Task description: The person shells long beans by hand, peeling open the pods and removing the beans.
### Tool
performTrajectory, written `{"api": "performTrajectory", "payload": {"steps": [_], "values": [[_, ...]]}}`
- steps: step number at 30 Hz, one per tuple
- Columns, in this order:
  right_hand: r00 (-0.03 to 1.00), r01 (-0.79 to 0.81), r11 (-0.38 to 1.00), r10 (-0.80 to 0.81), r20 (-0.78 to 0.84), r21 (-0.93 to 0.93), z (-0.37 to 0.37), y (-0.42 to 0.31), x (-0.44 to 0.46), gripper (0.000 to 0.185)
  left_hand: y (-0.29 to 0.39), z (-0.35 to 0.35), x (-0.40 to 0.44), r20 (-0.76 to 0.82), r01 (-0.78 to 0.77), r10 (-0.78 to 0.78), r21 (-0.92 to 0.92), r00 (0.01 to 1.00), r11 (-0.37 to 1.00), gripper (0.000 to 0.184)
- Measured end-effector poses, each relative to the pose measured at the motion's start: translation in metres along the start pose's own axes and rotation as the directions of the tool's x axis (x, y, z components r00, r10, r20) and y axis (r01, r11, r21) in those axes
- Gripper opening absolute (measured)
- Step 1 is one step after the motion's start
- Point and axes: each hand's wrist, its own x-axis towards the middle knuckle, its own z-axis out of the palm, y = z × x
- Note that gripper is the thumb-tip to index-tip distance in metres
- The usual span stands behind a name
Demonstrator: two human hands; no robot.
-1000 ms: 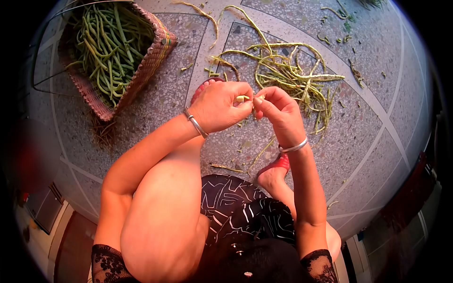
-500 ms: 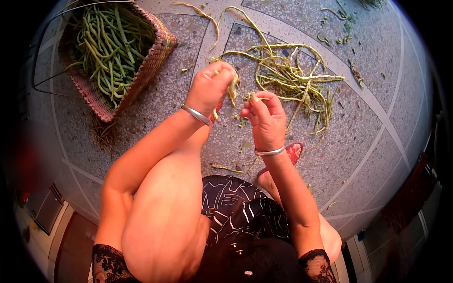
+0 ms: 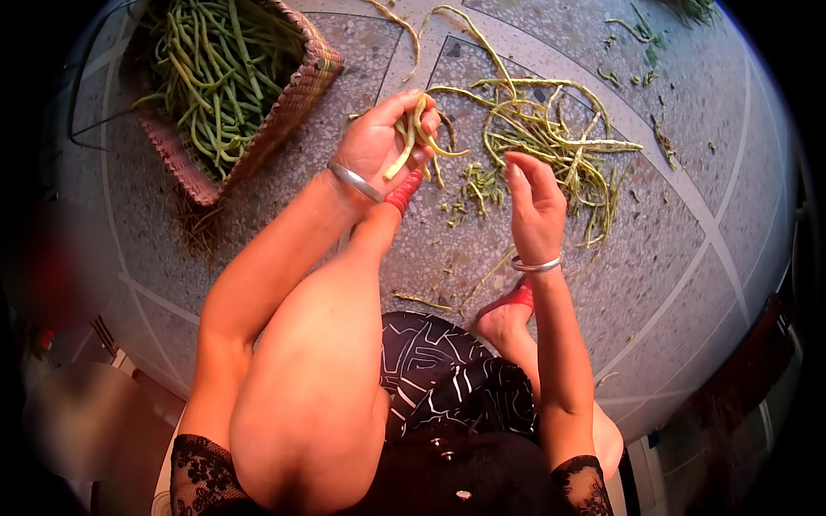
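Observation:
My left hand point(image 3: 383, 138) is turned palm up, its fingers curled round several pale green long beans point(image 3: 409, 142). Their ends stick out past the fingers, one of them curving to the right. To the right, my right hand point(image 3: 539, 206) hovers over the floor with thumb and fingertips drawn together; whether anything small is between them I cannot make out. A loose tangle of yellowish long beans point(image 3: 551, 129) lies on the floor just beyond it. Between the hands is a small heap of short green bean pieces point(image 3: 483, 185).
A woven basket point(image 3: 274, 112) full of green long beans point(image 3: 219, 77) stands at the upper left. Scraps of bean point(image 3: 662, 142) are scattered over the speckled floor point(image 3: 654, 249) to the right. My feet in red footwear point(image 3: 516, 297) rest near the work.
My left hand has rolled palm up, showing the beans in it. My right hand has moved away to the right, uncovering the heap of short pieces. The view has shifted slightly.

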Motion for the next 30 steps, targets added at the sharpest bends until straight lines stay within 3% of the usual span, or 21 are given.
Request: {"api": "performTrajectory", "payload": {"steps": [3, 6, 8, 11, 15, 20, 26, 30], "values": [[0.992, 0.117, 0.991, -0.119, 0.029, 0.064, 0.017, -0.033, 0.008, 0.012, -0.004, 0.002, 0.002, -0.011, 0.017, -0.017, -0.005, 1.0, 1.0, 0.024], [0.958, 0.287, 0.958, -0.286, 0.028, -0.002, 0.035, -0.046, 0.011, 0.015, -0.013, -0.002, 0.005, -0.018, -0.044, 0.044, -0.025, 0.999, 0.999, 0.025], [0.978, 0.199, 0.98, -0.2, 0.06, 0.011, 0.049, -0.048, 0.006, 0.024, -0.019, 0.004, 0.008, -0.049, -0.048, 0.044, -0.068, 0.998, 0.997, 0.022], [0.975, 0.213, 0.97, -0.203, 0.089, -0.118, 0.055, -0.043, -0.001, 0.043, -0.022, 0.01, 0.003, -0.184, -0.02, 0.027, 0.04, 0.983, 0.999, 0.021], [0.992, 0.102, 0.992, -0.096, 0.077, -0.079, 0.059, -0.03, -0.008, 0.043, -0.029, 0.006, 0.004, -0.157, -0.027, 0.039, 0.075, 0.987, 0.997, 0.02], [1.0, 0.013, 0.999, -0.013, 0.0, 0.042, 0.058, -0.02, -0.01, 0.029, -0.037, 0.025, -0.001, -0.086, 0.01, 0.01, 0.237, 0.996, 0.971, 0.018], [0.997, 0.029, 0.999, -0.032, -0.075, -0.029, 0.055, -0.01, -0.013, 0.028, -0.049, 0.031, -0.003, -0.09, 0.06, -0.029, 0.359, 0.995, 0.931, 0.018], [0.991, -0.058, 0.998, 0.062, -0.119, 0.036, 0.056, -0.009, -0.014, 0.029, -0.055, 0.042, -0.003, -0.116, 0.053, 0.007, 0.509, 0.993, 0.859, 0.023]]}}
